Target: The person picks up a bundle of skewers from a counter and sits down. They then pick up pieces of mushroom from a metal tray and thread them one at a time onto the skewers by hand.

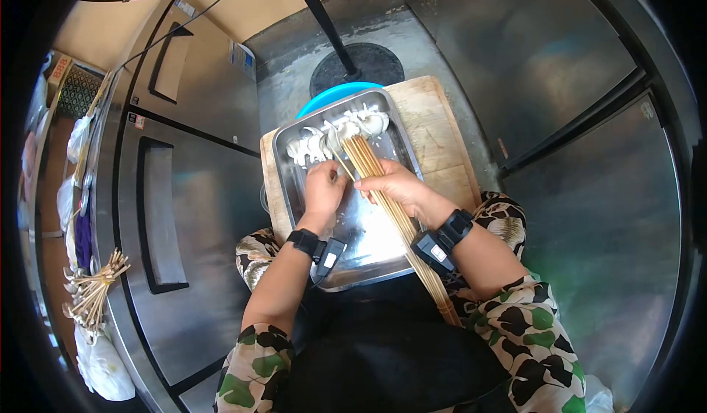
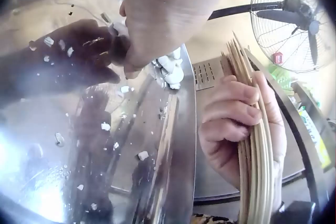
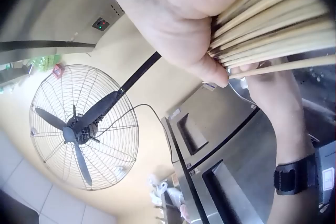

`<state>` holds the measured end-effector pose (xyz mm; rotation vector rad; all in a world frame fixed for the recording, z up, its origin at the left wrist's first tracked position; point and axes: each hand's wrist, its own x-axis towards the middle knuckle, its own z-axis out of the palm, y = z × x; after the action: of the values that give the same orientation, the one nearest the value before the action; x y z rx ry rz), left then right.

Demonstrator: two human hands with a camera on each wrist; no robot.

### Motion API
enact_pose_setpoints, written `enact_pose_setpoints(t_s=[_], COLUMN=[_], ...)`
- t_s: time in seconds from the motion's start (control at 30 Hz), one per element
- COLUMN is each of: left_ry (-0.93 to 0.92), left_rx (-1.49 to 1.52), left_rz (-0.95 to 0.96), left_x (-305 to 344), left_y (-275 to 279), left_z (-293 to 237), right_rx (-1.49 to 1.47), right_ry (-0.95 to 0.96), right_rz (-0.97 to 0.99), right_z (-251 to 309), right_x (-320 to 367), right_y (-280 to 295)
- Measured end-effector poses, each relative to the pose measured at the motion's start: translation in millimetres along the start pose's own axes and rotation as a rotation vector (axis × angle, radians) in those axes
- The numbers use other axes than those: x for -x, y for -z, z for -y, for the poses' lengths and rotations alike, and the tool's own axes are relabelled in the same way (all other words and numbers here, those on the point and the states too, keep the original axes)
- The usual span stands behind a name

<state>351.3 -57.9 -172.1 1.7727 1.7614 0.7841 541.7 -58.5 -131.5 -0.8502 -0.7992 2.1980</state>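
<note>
In the head view my right hand (image 1: 401,188) grips a thick bundle of bamboo skewers (image 1: 403,225), its upper ends pointing toward the far side of the metal tray (image 1: 283,184). One skewer (image 3: 294,66) stands apart from the bundle by the thumb. My left hand (image 1: 324,188) is over the tray, beside that single skewer, fingers curled. A white mushroom piece (image 2: 119,27) shows between its fingertips in the left wrist view, mostly hidden by the hand. White mushroom pieces (image 1: 317,146) lie heaped along the tray's far end. Small white crumbs (image 2: 105,126) dot the tray bottom.
Under the tray is a wooden board (image 1: 434,129), with a blue basin rim (image 1: 339,96) behind it. Steel cabinets (image 1: 199,229) stand at both sides. A fan (image 3: 79,129) rises on a black pole. Filled skewers (image 1: 96,291) stick out at the left shelf.
</note>
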Motion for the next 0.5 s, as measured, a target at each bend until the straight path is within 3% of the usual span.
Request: enact_pose_setpoints(t_s=[0.07, 0.1, 0.17, 0.27, 0.5], left_ry=[0.112, 0.29, 0.471, 0.505, 0.471], left_rx=[0.447, 0.631, 0.98, 1.134, 1.178], left_rz=[-0.014, 0.028, 0.012, 0.013, 0.061], left_x=[-8.2, -3.9, -3.7, 2.3, 5.2], left_y=[3.2, 24.6, 43.3, 66.9, 75.4], left_z=[21.5, -6.2, -10.5, -34.8, -46.8], right_rx=[0.019, 0.029, 0.034, 0.051, 0.026], right_ry=[0.009, 0.014, 0.0, -0.036, -0.037], right_rz=[0.041, 0.064, 0.076, 0.112, 0.196], right_z=[0.4, 0.4, 1.1, -0.4, -5.9], right_x=[0.4, 0.0, 2.5, 4.8, 6.2], right_y=[-1.0, -1.8, -5.7, -9.7, -11.3])
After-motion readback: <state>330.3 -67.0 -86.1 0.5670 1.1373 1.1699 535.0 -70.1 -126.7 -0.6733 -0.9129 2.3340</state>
